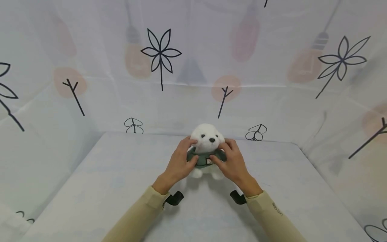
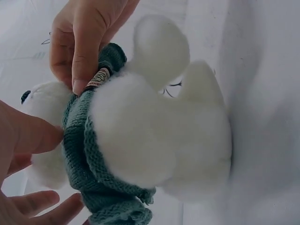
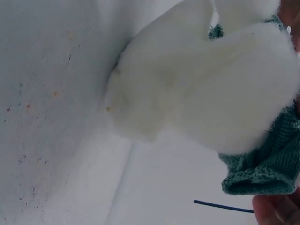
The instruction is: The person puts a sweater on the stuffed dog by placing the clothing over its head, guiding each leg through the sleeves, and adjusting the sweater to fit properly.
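A white plush dog [image 1: 206, 138] in a green knitted sweater [image 1: 201, 161] sits upright on the white table, facing the head camera. My left hand [image 1: 178, 163] holds its left side in that view, thumb on the sweater's front and fingers beside the head. From the other side my right hand [image 1: 234, 164] grips the toy, its thumb close to the small label [image 1: 209, 161]. The left wrist view shows that right thumb pressing the sweater by the label [image 2: 99, 78]. In the right wrist view the white furry body [image 3: 201, 89] hides most of the right hand; fingertips [image 3: 269, 211] show beside a sleeve opening [image 3: 262, 183].
A white-covered table [image 1: 121, 201] lies under the toy and forearms. Behind and at both sides hangs a pale cloth [image 1: 190, 104] printed with flowers and twigs. Black mounts [image 1: 176, 198] stick out below the wrists, over the table.
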The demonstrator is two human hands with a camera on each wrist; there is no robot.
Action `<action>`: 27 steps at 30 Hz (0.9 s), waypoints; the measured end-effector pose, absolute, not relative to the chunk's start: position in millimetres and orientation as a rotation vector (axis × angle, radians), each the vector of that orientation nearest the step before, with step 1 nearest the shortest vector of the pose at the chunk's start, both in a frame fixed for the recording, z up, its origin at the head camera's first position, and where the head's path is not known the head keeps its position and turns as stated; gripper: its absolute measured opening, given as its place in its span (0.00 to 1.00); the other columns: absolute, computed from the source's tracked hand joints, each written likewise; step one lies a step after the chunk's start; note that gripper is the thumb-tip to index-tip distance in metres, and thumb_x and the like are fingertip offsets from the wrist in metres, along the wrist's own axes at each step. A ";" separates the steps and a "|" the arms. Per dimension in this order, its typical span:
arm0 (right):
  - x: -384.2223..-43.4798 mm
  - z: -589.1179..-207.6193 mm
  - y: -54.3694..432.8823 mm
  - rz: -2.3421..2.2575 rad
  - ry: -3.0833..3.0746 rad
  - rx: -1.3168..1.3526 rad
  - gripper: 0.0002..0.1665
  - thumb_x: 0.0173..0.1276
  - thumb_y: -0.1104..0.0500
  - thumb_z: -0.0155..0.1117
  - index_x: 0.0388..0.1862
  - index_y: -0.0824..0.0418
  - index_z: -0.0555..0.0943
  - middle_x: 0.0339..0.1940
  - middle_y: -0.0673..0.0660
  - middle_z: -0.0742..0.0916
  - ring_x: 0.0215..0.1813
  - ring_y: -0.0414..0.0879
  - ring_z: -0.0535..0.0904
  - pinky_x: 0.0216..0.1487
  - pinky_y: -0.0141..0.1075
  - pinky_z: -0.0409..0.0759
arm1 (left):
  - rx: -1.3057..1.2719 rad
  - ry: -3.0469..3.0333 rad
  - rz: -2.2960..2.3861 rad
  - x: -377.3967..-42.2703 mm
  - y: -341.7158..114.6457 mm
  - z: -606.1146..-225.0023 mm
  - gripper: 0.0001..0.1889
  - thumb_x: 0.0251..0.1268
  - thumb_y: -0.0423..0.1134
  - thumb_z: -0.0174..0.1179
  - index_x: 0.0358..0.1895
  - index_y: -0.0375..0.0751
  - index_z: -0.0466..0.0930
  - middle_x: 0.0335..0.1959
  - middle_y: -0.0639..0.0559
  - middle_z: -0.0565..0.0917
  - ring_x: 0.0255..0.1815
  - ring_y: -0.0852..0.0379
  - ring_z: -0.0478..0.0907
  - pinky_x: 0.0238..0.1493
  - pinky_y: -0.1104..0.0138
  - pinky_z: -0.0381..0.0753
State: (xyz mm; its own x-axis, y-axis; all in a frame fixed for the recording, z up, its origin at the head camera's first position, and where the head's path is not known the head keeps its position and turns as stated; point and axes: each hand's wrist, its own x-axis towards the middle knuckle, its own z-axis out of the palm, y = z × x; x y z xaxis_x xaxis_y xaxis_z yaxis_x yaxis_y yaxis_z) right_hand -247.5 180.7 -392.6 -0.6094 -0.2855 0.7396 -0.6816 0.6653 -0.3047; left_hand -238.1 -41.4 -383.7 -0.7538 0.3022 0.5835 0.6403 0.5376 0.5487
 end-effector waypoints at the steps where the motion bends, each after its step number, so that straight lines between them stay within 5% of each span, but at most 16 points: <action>1: -248.1 -392.8 180.6 0.732 -2.181 0.728 0.23 0.51 0.57 0.78 0.42 0.62 0.78 0.51 0.63 0.74 0.49 0.54 0.73 0.43 0.46 0.76 | -0.765 -2.369 -1.083 -238.1 -41.4 -383.2 0.26 0.62 0.34 0.62 0.64 0.41 0.68 0.69 0.38 0.63 0.64 0.44 0.68 0.56 0.51 0.73; 8: -245.9 -392.7 178.0 0.699 -2.132 0.725 0.20 0.52 0.61 0.77 0.41 0.62 0.79 0.32 0.57 0.74 0.29 0.43 0.68 0.27 0.36 0.71 | -0.742 -2.442 -1.088 -237.7 -39.8 -384.0 0.33 0.61 0.33 0.64 0.70 0.48 0.63 0.67 0.38 0.64 0.65 0.43 0.66 0.56 0.50 0.73; 18: -243.4 -394.0 174.0 0.741 -2.114 0.924 0.13 0.57 0.66 0.71 0.41 0.62 0.80 0.38 0.53 0.79 0.37 0.44 0.74 0.35 0.35 0.74 | -0.765 -2.346 -1.092 -239.7 -39.1 -387.4 0.31 0.58 0.30 0.65 0.66 0.42 0.67 0.60 0.42 0.71 0.59 0.47 0.71 0.55 0.54 0.74; 27: -243.5 -394.6 173.6 0.661 -2.138 0.891 0.18 0.51 0.56 0.76 0.38 0.61 0.80 0.38 0.54 0.79 0.40 0.48 0.74 0.39 0.42 0.76 | -0.720 -2.334 -1.113 -240.6 -39.0 -388.7 0.29 0.57 0.30 0.66 0.63 0.39 0.69 0.58 0.41 0.71 0.58 0.46 0.71 0.54 0.54 0.74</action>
State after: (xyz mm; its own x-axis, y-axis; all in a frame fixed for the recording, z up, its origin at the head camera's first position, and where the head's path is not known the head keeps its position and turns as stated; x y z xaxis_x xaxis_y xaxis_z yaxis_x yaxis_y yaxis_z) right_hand -243.5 173.6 -394.6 -0.5044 -0.3890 0.7709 -0.7562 0.6300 -0.1769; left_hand -240.6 -39.0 -388.7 -0.7610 0.2594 0.5946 0.6253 0.5373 0.5659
